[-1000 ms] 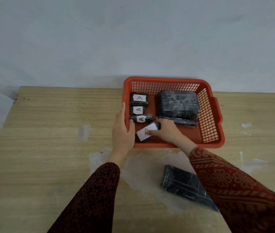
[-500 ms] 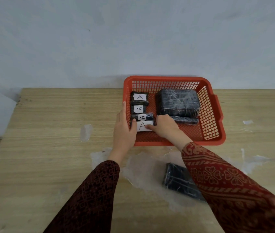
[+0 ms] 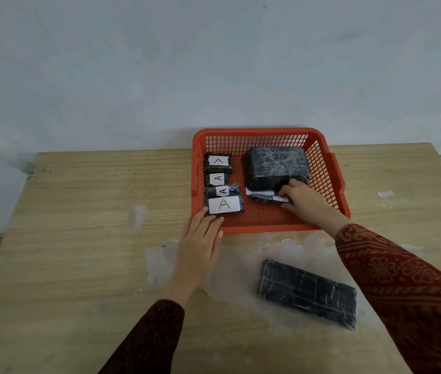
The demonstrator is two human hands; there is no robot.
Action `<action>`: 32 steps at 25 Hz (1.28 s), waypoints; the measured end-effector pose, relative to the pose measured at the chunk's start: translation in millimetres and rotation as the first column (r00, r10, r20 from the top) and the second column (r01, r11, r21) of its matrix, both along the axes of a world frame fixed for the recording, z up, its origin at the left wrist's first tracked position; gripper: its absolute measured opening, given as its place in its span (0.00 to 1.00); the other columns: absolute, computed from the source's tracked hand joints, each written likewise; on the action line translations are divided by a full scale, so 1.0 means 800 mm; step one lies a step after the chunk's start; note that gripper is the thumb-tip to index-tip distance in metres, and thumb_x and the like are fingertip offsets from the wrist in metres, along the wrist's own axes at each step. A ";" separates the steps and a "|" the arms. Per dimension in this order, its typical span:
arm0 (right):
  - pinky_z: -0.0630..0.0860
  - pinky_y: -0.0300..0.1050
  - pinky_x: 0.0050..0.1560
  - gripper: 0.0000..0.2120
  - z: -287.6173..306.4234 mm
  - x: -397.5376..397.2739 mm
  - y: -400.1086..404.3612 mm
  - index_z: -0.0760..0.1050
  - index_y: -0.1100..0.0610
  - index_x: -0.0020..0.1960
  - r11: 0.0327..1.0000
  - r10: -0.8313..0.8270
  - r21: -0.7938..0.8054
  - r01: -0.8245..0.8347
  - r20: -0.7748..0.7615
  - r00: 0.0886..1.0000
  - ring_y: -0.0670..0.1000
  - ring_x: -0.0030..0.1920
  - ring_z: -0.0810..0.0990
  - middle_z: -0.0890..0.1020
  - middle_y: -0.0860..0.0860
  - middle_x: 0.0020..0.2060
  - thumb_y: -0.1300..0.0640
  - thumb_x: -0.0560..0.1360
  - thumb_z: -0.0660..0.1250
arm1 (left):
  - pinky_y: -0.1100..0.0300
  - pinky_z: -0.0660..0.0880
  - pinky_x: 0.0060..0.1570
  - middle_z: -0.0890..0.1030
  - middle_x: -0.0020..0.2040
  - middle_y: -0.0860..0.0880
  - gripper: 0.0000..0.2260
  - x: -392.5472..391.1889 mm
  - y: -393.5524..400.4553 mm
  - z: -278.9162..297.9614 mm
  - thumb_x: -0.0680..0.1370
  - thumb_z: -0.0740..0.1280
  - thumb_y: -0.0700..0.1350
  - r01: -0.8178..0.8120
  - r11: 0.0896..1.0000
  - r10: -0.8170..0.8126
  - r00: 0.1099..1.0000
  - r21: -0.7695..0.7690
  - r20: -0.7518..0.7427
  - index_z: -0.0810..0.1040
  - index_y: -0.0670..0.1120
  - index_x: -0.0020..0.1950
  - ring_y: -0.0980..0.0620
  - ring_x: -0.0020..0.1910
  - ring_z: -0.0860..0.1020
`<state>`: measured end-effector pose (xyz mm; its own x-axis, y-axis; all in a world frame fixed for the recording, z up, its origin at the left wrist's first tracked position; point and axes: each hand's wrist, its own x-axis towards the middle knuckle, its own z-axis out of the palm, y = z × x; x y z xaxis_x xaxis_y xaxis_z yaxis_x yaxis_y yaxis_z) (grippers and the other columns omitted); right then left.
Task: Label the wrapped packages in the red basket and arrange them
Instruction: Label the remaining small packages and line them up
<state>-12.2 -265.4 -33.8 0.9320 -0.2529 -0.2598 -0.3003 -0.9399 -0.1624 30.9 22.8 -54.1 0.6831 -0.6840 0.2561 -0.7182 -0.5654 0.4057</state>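
1. Right hand (image 3: 305, 199): fingers curled down onto a marker pen (image 3: 266, 198) lying on the floor of the red basket (image 3: 327, 190), just in front of the big package (image 3: 277, 168). Whether the grip has closed, cannot tell.
2. Left hand (image 3: 200, 238): flat and spread, holding nothing, fingertips at the basket's near left rim.
3. Four labelled packages (image 3: 223, 183), each marked A, line the left side.
4. Film wrap looks slick; likely stiff, light. Pinch across the short sides.
5. Unlabelled package (image 3: 307, 292) lies on the table (image 3: 79, 211).

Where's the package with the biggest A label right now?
In the head view, the package with the biggest A label lies in the red basket's near-left corner, nearest of four labelled packages along the left wall, with the left hand's fingertips at its front edge.
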 end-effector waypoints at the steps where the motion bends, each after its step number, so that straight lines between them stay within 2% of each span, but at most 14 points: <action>1: 0.76 0.52 0.54 0.14 0.000 -0.004 -0.001 0.74 0.58 0.57 1.000 -0.008 0.025 0.008 0.004 1.000 0.57 0.56 0.77 0.77 0.57 0.54 0.58 0.73 0.69 | 0.49 0.64 0.69 0.79 0.59 0.45 0.18 0.000 0.000 -0.001 0.81 0.54 0.46 -0.001 1.000 0.001 1.000 -0.010 0.000 0.76 0.41 0.63 0.45 0.69 0.68; 4: 0.78 0.50 0.49 0.10 0.005 -0.013 -0.004 0.71 0.53 0.50 0.994 -0.021 0.112 0.018 0.023 1.000 0.54 0.48 0.79 0.80 0.54 0.50 0.58 0.72 0.70 | 0.51 0.64 0.68 0.79 0.60 0.45 0.18 -0.001 -0.001 -0.004 0.81 0.53 0.47 -0.014 0.999 0.013 1.000 -0.031 -0.013 0.76 0.41 0.63 0.47 0.69 0.67; 7: 0.77 0.45 0.51 0.13 0.013 -0.017 -0.002 0.69 0.51 0.47 0.977 0.005 0.211 -0.028 0.104 0.995 0.50 0.48 0.77 0.77 0.50 0.48 0.60 0.70 0.73 | 0.55 0.62 0.68 0.79 0.60 0.45 0.18 -0.003 -0.003 -0.003 0.81 0.53 0.47 -0.030 0.999 0.030 0.999 -0.032 -0.020 0.77 0.41 0.62 0.47 0.69 0.67; 10: 0.76 0.43 0.52 0.14 0.023 -0.014 0.004 0.69 0.47 0.45 0.946 0.015 0.317 -0.064 0.154 0.988 0.46 0.47 0.76 0.76 0.47 0.47 0.59 0.69 0.73 | 0.54 0.63 0.67 0.79 0.60 0.45 0.19 -0.003 -0.003 -0.003 0.82 0.52 0.48 -0.035 0.999 0.035 0.999 -0.019 -0.021 0.77 0.41 0.62 0.47 0.69 0.67; 12: 0.76 0.40 0.51 0.14 0.028 -0.009 0.017 0.69 0.44 0.45 0.897 0.071 0.429 -0.103 0.090 0.993 0.43 0.48 0.76 0.76 0.44 0.46 0.57 0.69 0.72 | 0.53 0.66 0.66 0.79 0.60 0.44 0.19 -0.004 -0.002 -0.002 0.81 0.52 0.48 -0.032 0.999 0.031 0.999 -0.015 -0.024 0.77 0.41 0.62 0.46 0.69 0.68; 14: 0.75 0.39 0.54 0.12 0.026 0.001 0.031 0.71 0.45 0.47 0.856 0.152 0.499 -0.135 0.007 0.988 0.43 0.50 0.76 0.77 0.43 0.48 0.57 0.71 0.72 | 0.52 0.67 0.65 0.79 0.60 0.45 0.19 -0.004 -0.003 -0.002 0.81 0.52 0.48 -0.034 0.999 0.034 0.999 -0.005 -0.031 0.76 0.41 0.62 0.46 0.69 0.67; 18: 0.74 0.47 0.60 0.12 0.016 0.026 0.050 0.73 0.51 0.53 0.860 0.246 0.484 -0.160 -0.120 0.962 0.51 0.56 0.75 0.78 0.50 0.55 0.58 0.72 0.71 | 0.55 0.64 0.67 0.78 0.61 0.46 0.18 -0.005 -0.001 -0.003 0.82 0.52 0.47 -0.038 0.999 0.038 0.998 0.014 -0.044 0.75 0.42 0.64 0.48 0.71 0.65; 21: 0.75 0.47 0.54 0.17 0.022 0.032 0.054 0.73 0.51 0.59 0.829 0.181 0.548 -0.112 -0.074 0.981 0.51 0.52 0.76 0.78 0.51 0.53 0.54 0.72 0.71 | 0.54 0.65 0.66 0.78 0.61 0.45 0.18 -0.006 -0.001 -0.002 0.82 0.52 0.48 -0.039 0.999 0.040 0.998 0.015 -0.051 0.75 0.42 0.63 0.48 0.70 0.65; 24: 0.72 0.41 0.48 0.18 0.031 0.029 0.048 0.74 0.52 0.60 0.799 -0.015 0.601 -0.012 0.040 0.999 0.51 0.49 0.77 0.79 0.51 0.51 0.55 0.72 0.72 | 0.52 0.68 0.65 0.78 0.61 0.44 0.18 -0.006 -0.002 -0.002 0.82 0.52 0.48 -0.049 0.999 0.049 0.997 0.003 -0.056 0.76 0.41 0.62 0.47 0.70 0.66; 26: 0.74 0.38 0.46 0.17 0.034 0.025 0.042 0.74 0.54 0.59 0.726 -0.244 0.676 0.128 0.078 0.967 0.51 0.49 0.78 0.79 0.51 0.49 0.57 0.71 0.72 | 0.52 0.68 0.65 0.78 0.60 0.44 0.18 -0.007 -0.003 -0.001 0.82 0.52 0.47 -0.050 0.999 0.050 0.997 0.002 -0.057 0.76 0.41 0.62 0.46 0.70 0.67; 28: 0.76 0.35 0.42 0.19 0.036 0.021 0.039 0.72 0.58 0.60 0.575 -0.438 0.783 0.237 0.050 0.897 0.50 0.50 0.80 0.80 0.52 0.51 0.59 0.71 0.73 | 0.52 0.68 0.65 0.79 0.60 0.44 0.19 -0.007 -0.003 0.001 0.82 0.52 0.48 -0.054 0.999 0.054 0.997 -0.002 -0.061 0.76 0.41 0.61 0.46 0.70 0.67; 30: 0.81 0.36 0.40 0.23 0.035 0.014 0.039 0.69 0.60 0.63 0.376 -0.517 0.883 0.281 -0.052 0.854 0.53 0.48 0.83 0.80 0.56 0.53 0.63 0.71 0.72 | 0.52 0.68 0.65 0.79 0.60 0.44 0.19 -0.008 -0.003 0.001 0.82 0.52 0.48 -0.058 0.998 0.058 0.996 -0.007 -0.066 0.76 0.41 0.61 0.46 0.70 0.67; 32: 0.84 0.42 0.42 0.26 0.029 0.003 0.038 0.65 0.58 0.67 0.243 -0.527 0.912 0.330 -0.162 0.834 0.55 0.46 0.85 0.80 0.59 0.53 0.64 0.72 0.71 | 0.53 0.67 0.65 0.78 0.60 0.45 0.18 -0.008 -0.003 0.000 0.82 0.52 0.48 -0.059 0.998 0.059 0.996 -0.002 -0.065 0.76 0.41 0.62 0.47 0.70 0.66</action>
<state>-9.5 -234.8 -10.4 0.8088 -0.3408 -0.4792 -0.4891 0.0624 -0.8700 24.9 20.3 -54.2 0.7374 -0.6411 0.2125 -0.6558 -0.6042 0.4526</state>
